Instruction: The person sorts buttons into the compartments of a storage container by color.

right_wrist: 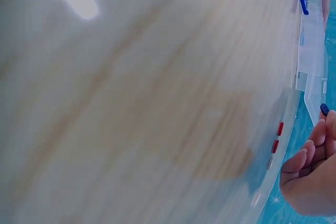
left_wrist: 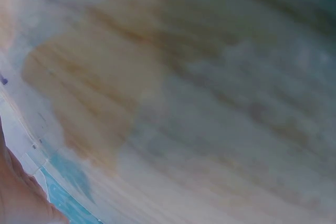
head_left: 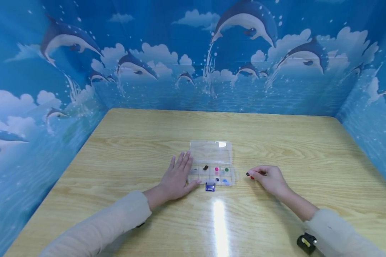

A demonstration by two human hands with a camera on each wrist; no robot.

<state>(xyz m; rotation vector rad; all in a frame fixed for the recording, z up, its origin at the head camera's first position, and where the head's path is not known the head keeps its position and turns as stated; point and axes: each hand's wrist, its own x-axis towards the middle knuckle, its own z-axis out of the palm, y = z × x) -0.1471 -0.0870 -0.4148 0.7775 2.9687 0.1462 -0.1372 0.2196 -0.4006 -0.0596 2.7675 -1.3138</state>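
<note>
A clear plastic compartment box stands with its lid raised at the far side. Its compartments hold small round pieces: black, pink, green and blue. My left hand rests with straight fingers along the box's left side; part of that hand enters the left wrist view. To the right of the box, my right hand pinches a small dark blue button between thumb and finger. Red buttons lie on the table beneath that hand.
A blue latch sticks out from the box's front edge. The wood-patterned table reflects a bright light strip. A dolphin-printed curtain encloses the back and sides. A black device sits at the right wrist.
</note>
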